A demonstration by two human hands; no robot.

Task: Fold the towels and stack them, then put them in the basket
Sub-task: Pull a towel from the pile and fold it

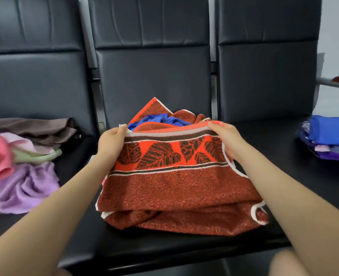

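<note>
Head view: black padded bench seats (154, 72).

Left hand (112, 142) and right hand (227, 139) grip red towel (176, 184) edge

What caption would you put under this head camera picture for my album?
Both hands, left hand and right hand, hold the red leaf-patterned towel by its top edge over the black seat.

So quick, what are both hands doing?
Left hand: pinching the red towel at its top edge.
Right hand: pinching the same edge.
</note>
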